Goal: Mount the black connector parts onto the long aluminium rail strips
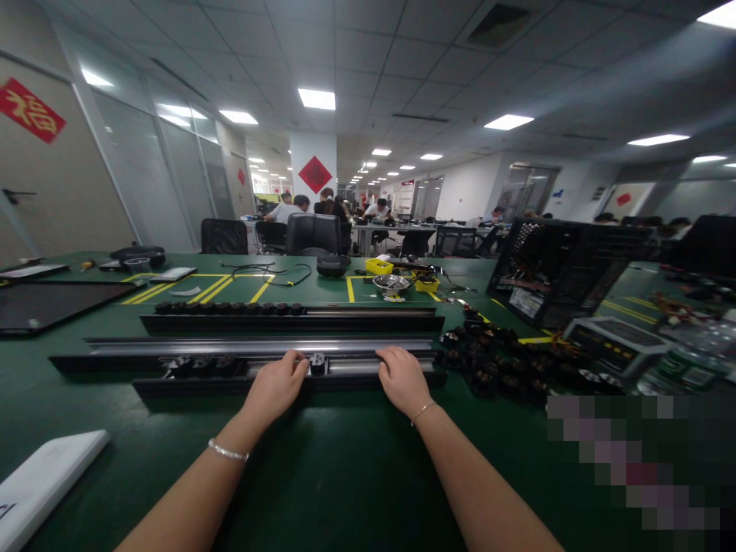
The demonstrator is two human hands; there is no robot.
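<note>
Both of my hands rest on the nearest of three long black and silver rails (356, 368) lying across the green table (322, 475). My left hand (277, 387) touches a small black part (317, 363) seated in that rail, fingertips against it. My right hand (402, 378) lies palm down on the rail a little to the right, fingers curled over its edge. More small black parts (195, 365) sit in the rail to the left. The farthest rail (293, 318) carries a row of black parts (230, 308).
A heap of black parts (506, 368) lies at the right, beside a black crate (557, 268) and a scale (609, 345). A white board (40, 483) sits near left, a dark tray (51, 303) far left. Yellow bins (379, 266), a metal bowl (391, 284) and seated people (287, 208) are beyond.
</note>
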